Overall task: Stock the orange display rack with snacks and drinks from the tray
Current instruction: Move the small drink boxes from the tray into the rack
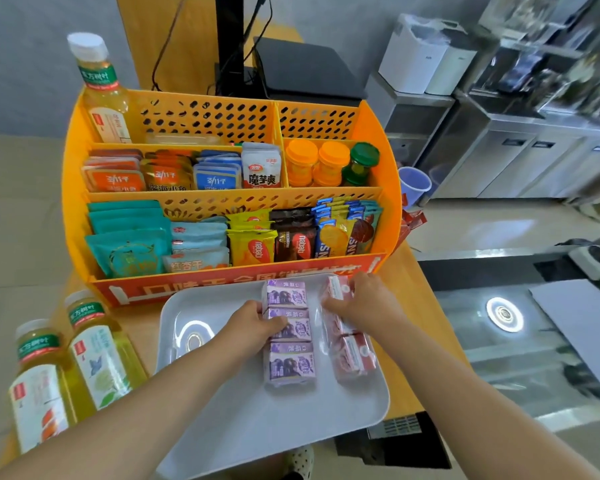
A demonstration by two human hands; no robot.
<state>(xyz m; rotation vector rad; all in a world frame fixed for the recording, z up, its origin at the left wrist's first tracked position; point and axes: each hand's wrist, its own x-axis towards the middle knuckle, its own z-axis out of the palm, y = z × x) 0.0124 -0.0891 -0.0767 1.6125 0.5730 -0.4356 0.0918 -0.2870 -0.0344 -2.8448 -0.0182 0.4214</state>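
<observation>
Both hands are on the white plastic tray (222, 393) at the bench's near edge. Our left hand (253, 323) grips the purple shrink-wrapped carton pack (289, 332); our right hand (361, 299) grips the red carton pack (347, 344).

Risk: loose wrap could slip on lifting, and a pack may knock packets in the orange perforated rack (222, 199).

Count: three purple cartons, apparently three red, two green-tea bottles (94, 348) at the near-left corner, one in the rack.
</observation>
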